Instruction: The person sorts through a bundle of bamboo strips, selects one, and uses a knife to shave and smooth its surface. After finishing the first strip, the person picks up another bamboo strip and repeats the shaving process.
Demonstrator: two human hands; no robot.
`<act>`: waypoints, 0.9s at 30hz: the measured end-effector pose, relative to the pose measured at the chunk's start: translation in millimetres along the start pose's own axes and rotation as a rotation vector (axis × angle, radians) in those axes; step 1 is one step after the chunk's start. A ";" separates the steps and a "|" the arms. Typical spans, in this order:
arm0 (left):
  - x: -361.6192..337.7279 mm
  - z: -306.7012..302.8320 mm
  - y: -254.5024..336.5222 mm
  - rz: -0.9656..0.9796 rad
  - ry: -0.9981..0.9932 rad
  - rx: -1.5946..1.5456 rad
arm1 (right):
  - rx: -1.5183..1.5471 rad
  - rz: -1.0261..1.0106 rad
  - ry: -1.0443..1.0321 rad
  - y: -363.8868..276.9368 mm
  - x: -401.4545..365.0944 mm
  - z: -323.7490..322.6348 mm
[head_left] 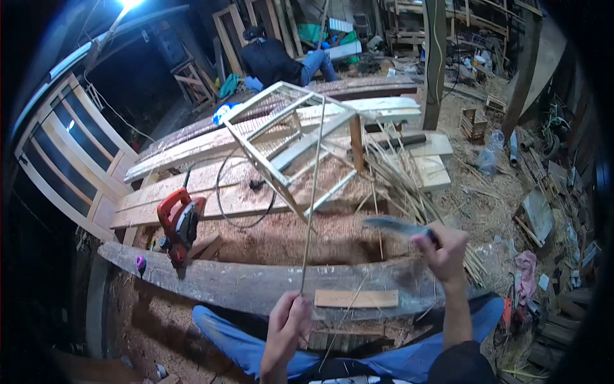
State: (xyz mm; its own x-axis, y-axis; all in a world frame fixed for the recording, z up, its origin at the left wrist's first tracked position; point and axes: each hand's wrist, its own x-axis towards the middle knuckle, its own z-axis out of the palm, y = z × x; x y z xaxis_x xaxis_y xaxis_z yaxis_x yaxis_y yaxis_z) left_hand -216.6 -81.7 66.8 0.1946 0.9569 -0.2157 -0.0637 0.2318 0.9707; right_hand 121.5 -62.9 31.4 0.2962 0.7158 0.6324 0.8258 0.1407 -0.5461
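Note:
My left hand (pixel 289 320) is closed around the lower end of a long thin wooden strip (pixel 312 192), which stands nearly upright in front of me. In my right hand (pixel 446 251) is a knife (pixel 396 225), its blade pointing left and somewhat blurred. Blade and strip are apart. A short flat piece of wood (pixel 356 299) lies on the thick plank (pixel 217 281) before my knees, between my two hands. Another thin strip slants across that piece toward my lap. Beyond the strip stands a pale wooden frame (pixel 275 169) with slats.
A red power tool (pixel 179 221) rests at the left by the plank. Several thin strips (pixel 409 185) lie piled to the right of the frame. Long boards (pixel 166 195) stretch behind. A person (pixel 275 61) sits bent over at the back. A wooden post (pixel 433 70) rises at the right.

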 end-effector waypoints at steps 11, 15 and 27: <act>17.9 49.4 -9.7 -0.050 -0.225 -0.208 | 0.113 -0.362 -0.314 -85.2 -20.7 16.9; 16.8 50.1 -17.6 -0.010 -0.194 0.090 | 0.084 -0.356 -0.302 -84.4 -25.1 20.3; 12.3 45.3 -11.5 0.109 -0.101 0.187 | 0.009 -0.410 -0.124 -61.9 -22.0 26.2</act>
State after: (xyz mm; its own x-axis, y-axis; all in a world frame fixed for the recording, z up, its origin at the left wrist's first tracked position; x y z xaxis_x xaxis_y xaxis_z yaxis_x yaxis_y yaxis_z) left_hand -169.1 -80.5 57.8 0.2943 0.9498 -0.1063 0.0914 0.0828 0.9924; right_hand 51.3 -69.5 36.8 -0.1163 0.6762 0.7275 0.8588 0.4364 -0.2683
